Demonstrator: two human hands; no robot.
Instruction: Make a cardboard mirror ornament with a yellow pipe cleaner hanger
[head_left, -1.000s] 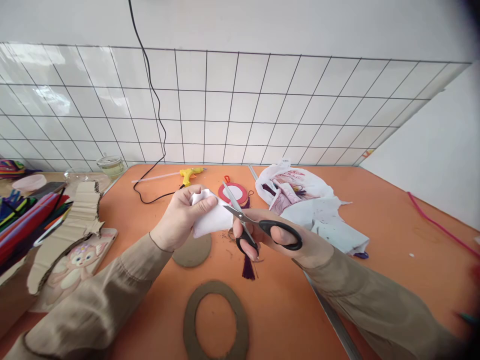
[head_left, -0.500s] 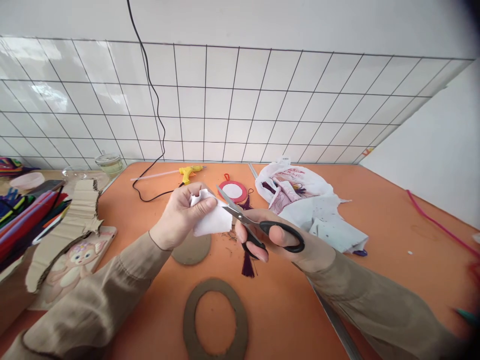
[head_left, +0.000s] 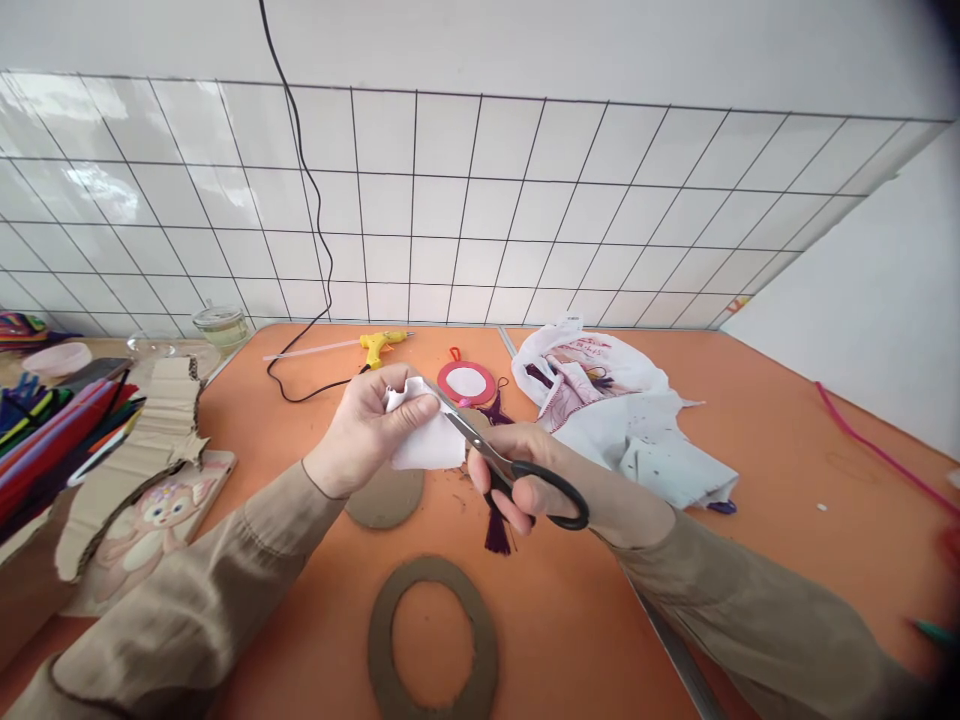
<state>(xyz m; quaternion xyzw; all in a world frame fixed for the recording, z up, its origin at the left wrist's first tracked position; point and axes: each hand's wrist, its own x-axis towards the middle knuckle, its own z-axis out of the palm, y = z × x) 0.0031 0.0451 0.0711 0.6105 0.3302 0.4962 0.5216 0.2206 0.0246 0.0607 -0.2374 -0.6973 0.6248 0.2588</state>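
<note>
My left hand (head_left: 369,425) pinches a small white piece of cloth or paper (head_left: 431,443) between thumb and fingers, above the orange table. Black-handled scissors (head_left: 484,447) are in my right hand (head_left: 536,480), with fingers through the loops. Their blades lie nearly together at the upper edge of the white piece, close to my left thumb. Below and behind the white piece is a brown cardboard disc (head_left: 385,500), partly covered. A cardboard ring (head_left: 433,575) lies nearer to me. A dark purple tassel (head_left: 496,532) shows under my right hand.
A yellow glue gun (head_left: 377,348) with a black cord lies at the back, beside a red-rimmed round piece (head_left: 466,382) with a white centre. A white plastic bag (head_left: 600,370) sits right of it. Torn cardboard (head_left: 142,440) and several coloured pipe cleaners (head_left: 52,450) are at left.
The scissors' blades have closed from a wide gap to nearly together on the white piece's edge. The fingers of my right hand have drawn together. My left hand holds nearly the same place.
</note>
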